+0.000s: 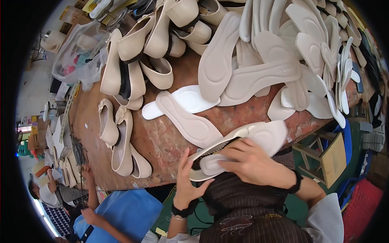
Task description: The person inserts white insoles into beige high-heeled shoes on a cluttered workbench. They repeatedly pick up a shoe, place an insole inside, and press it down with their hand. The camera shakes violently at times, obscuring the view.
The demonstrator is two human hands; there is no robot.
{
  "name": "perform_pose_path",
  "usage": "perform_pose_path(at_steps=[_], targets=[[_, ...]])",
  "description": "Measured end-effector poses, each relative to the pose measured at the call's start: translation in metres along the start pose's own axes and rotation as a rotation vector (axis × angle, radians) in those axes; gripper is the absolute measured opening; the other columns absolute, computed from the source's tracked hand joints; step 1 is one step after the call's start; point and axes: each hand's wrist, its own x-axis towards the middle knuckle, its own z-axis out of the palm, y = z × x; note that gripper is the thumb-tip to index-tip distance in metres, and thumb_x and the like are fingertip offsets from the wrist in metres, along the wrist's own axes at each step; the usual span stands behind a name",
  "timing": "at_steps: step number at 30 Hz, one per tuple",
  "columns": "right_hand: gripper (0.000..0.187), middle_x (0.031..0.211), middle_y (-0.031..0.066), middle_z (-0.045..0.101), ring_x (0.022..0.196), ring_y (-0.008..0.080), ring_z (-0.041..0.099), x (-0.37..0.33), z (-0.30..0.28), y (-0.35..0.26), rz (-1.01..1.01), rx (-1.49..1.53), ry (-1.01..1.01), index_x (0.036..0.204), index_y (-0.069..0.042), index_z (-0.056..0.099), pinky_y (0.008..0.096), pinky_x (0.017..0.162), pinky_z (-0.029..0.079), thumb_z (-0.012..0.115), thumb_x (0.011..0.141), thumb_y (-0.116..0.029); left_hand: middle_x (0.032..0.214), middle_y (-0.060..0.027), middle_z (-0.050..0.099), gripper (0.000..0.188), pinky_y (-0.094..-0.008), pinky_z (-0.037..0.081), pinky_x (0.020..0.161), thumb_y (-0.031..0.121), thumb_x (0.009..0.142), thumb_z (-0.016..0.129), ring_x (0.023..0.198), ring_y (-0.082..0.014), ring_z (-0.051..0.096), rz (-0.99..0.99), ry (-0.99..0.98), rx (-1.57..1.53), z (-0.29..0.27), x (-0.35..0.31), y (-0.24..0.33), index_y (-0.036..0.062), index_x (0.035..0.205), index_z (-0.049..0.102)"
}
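Observation:
A beige shoe [242, 131] is tilted over the table's near edge, its opening toward me. My left hand [187, 187] is closed around the shoe's heel end, thumb and fingers on either side. A pale padded insole [270, 137] lies along the shoe, its narrow end in the opening and its wide end over the toe. My right hand [255, 164] grips the insole's middle with bent fingers, hiding that stretch. Just beyond the shoe, another beige insole [188, 123] rests across a white insole [188, 98].
A large heap of insoles [265, 77] covers the right and far table [162, 139]. Beige shoes [129, 143] stand and pile up on the left. A wooden stool [330, 156] is at the right. At lower left, another person's arm [103, 222] is beside blue cloth [125, 212].

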Motion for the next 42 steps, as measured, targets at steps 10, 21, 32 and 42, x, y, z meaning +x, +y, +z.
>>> perform_pose_path(at_steps=[10, 21, 32, 42], targets=[[0.038, 0.109, 0.0092, 0.058, 0.107, 0.0261, 0.054, 0.024, 0.056, -0.004, 0.034, 0.115, -0.021, 0.101, -0.002, 0.069, 0.0375, 0.092, 0.045, 0.072, 0.064, -0.009, 0.146, -0.0291, 0.032, 0.136, -0.0505, 0.040, 0.107, 0.036, 0.066, 0.091, 0.129, -0.0397, 0.046, 0.137, 0.071, -0.049, 0.021, -0.019, -0.042, 0.0110, 0.151, -0.012], [0.035, 0.137, 0.0142, 0.052, 0.133, 0.0286, 0.045, 0.033, 0.065, -0.002, -0.267, -0.007, -0.205, 0.111, 0.000, 0.066, 0.0374, 0.111, 0.037, 0.058, 0.080, -0.014, 0.140, -0.0268, 0.044, 0.080, -0.0519, 0.038, 0.106, 0.040, 0.078, 0.077, 0.128, -0.0441, 0.047, 0.156, 0.113, -0.205, 0.014, 0.001, -0.033, 0.0047, 0.141, 0.042], [0.036, 0.127, 0.0153, 0.063, 0.125, 0.0270, 0.055, -0.002, 0.035, -0.015, 0.066, -0.334, -0.217, 0.110, -0.003, 0.070, 0.0423, 0.116, 0.028, 0.058, 0.078, -0.015, 0.132, -0.0299, 0.048, 0.021, -0.0474, 0.044, 0.098, 0.018, 0.093, 0.051, 0.112, -0.0394, 0.056, 0.005, 0.252, -0.150, 0.025, 0.003, -0.025, 0.0006, 0.105, 0.047], [0.049, 0.125, 0.0150, 0.059, 0.114, 0.0359, 0.059, 0.015, -0.025, 0.020, 0.630, -0.247, 0.507, 0.127, -0.006, 0.059, 0.0537, 0.105, 0.038, 0.069, 0.079, -0.006, 0.150, -0.0297, 0.030, 0.060, -0.0472, 0.049, 0.090, 0.019, 0.074, 0.077, 0.111, -0.0426, 0.053, 0.003, -0.238, 0.264, 0.066, -0.006, 0.064, -0.0013, 0.124, 0.050]])
